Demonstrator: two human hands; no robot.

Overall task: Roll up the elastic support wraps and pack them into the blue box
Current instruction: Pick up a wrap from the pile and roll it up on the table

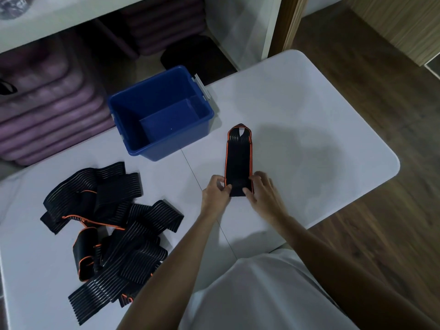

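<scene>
Location type: a storage or stock area of a fitness or therapy facility — possibly a home equipment room; the view does not settle which. Evidence: open white shelving [100, 10] stands against the far side, and its lower compartments hold stacks of purple padded mats [47, 103], folded and piled one on another. A dark pad [192, 55] lies in the adjacent compartment. The work surface is a white folding table [297, 103] with rounded corners and a centre seam — portable furniture, not a fixed bench. The floor [381, 210] is dark wood-effect plank, and a light wood-grain panel [392, 25] borders it at upper right.
</scene>
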